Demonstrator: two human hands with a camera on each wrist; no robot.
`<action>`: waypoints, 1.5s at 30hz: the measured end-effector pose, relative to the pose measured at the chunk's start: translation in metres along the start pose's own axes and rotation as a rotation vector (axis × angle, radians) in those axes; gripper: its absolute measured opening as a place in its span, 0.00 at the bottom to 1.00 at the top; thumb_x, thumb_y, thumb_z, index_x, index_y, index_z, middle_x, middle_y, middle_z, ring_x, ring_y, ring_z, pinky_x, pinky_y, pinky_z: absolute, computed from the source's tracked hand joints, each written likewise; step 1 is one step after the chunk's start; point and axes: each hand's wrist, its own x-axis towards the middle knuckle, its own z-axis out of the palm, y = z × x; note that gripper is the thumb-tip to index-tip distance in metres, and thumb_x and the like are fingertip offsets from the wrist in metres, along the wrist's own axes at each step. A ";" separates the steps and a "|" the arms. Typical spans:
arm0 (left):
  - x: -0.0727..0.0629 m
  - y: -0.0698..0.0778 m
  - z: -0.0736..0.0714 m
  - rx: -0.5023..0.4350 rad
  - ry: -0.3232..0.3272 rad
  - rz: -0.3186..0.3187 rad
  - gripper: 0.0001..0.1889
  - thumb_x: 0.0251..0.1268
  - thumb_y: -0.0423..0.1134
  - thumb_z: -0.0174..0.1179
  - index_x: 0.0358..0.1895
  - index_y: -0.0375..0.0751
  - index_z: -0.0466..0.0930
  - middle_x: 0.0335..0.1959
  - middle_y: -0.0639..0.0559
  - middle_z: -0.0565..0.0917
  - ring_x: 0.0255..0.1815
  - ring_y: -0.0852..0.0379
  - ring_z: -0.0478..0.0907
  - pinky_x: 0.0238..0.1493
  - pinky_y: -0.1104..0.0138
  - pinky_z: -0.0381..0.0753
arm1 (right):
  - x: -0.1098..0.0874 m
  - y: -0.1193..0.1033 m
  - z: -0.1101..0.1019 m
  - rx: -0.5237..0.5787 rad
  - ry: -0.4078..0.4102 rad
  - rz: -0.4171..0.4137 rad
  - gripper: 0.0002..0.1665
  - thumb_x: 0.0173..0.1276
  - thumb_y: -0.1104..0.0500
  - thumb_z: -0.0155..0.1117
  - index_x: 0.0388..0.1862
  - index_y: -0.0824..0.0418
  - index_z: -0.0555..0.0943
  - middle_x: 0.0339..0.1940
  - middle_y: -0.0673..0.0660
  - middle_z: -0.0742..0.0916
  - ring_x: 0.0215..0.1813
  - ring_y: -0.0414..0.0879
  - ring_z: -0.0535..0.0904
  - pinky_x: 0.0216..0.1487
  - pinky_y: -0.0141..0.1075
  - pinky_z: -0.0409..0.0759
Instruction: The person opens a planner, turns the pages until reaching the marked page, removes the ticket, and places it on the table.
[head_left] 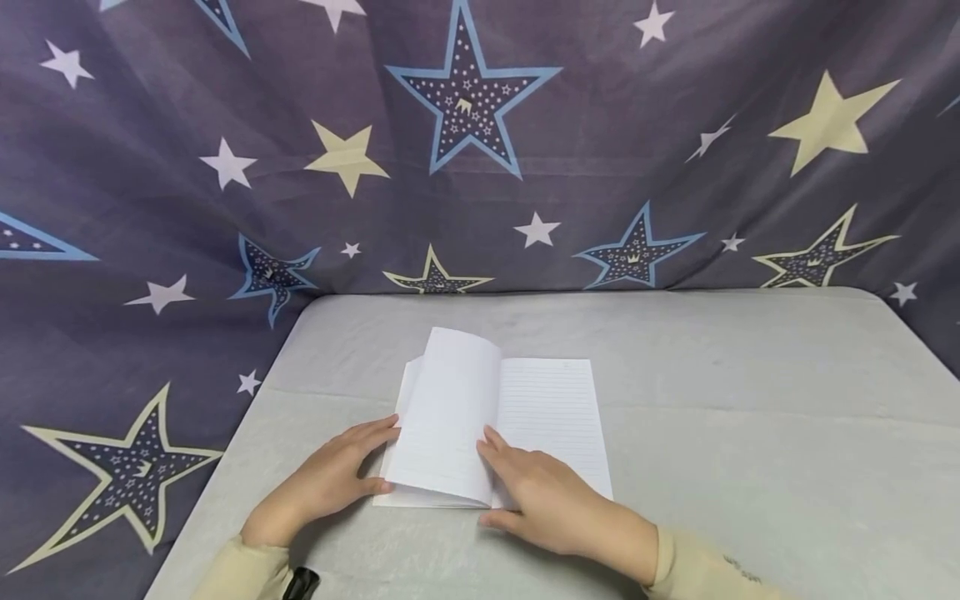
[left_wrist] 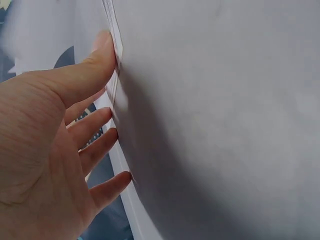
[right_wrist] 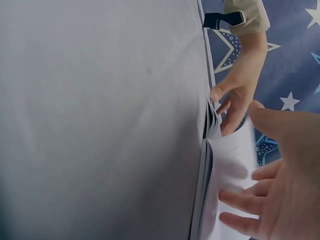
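Observation:
An open notebook [head_left: 551, 408] with ruled pages lies on the grey-covered table. One white leaf [head_left: 450, 400] curves up from the spine and leans over the left half. At the notebook's left edge is my left hand [head_left: 330, 475], its fingers spread and fingertips right at the page edges; the left wrist view shows the thumb [left_wrist: 97, 62] along the near edge. My right hand [head_left: 547, 500] is over the lower spine, fingers extended against the lifted leaf. From the right wrist camera, the fingers [right_wrist: 245, 202] appear loosely straight beside the curved paper.
The grey cloth-covered table [head_left: 750, 450] extends around the notebook. A dark curtain [head_left: 570, 108] printed with stars hangs behind the table and along its left side. A black strap [head_left: 302, 583] is on the left wrist.

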 end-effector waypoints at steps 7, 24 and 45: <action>-0.005 -0.012 -0.006 0.016 0.021 -0.045 0.35 0.59 0.45 0.70 0.69 0.39 0.71 0.72 0.38 0.68 0.70 0.34 0.65 0.64 0.39 0.66 | -0.002 -0.003 0.003 -0.091 -0.084 -0.046 0.44 0.67 0.36 0.63 0.71 0.64 0.70 0.77 0.60 0.66 0.73 0.50 0.67 0.67 0.48 0.71; 0.005 0.010 0.007 -0.006 -0.042 -0.007 0.38 0.57 0.46 0.71 0.71 0.40 0.70 0.74 0.45 0.65 0.73 0.38 0.62 0.69 0.41 0.63 | -0.006 0.004 0.001 -0.044 -0.146 -0.134 0.30 0.72 0.41 0.60 0.68 0.52 0.76 0.76 0.51 0.69 0.76 0.51 0.62 0.70 0.52 0.68; 0.008 0.012 0.006 0.014 -0.033 0.011 0.38 0.55 0.43 0.72 0.71 0.42 0.70 0.73 0.47 0.68 0.72 0.40 0.64 0.68 0.41 0.64 | -0.071 0.102 -0.036 -0.054 0.031 0.027 0.42 0.60 0.42 0.73 0.69 0.60 0.75 0.73 0.59 0.72 0.72 0.61 0.66 0.65 0.60 0.69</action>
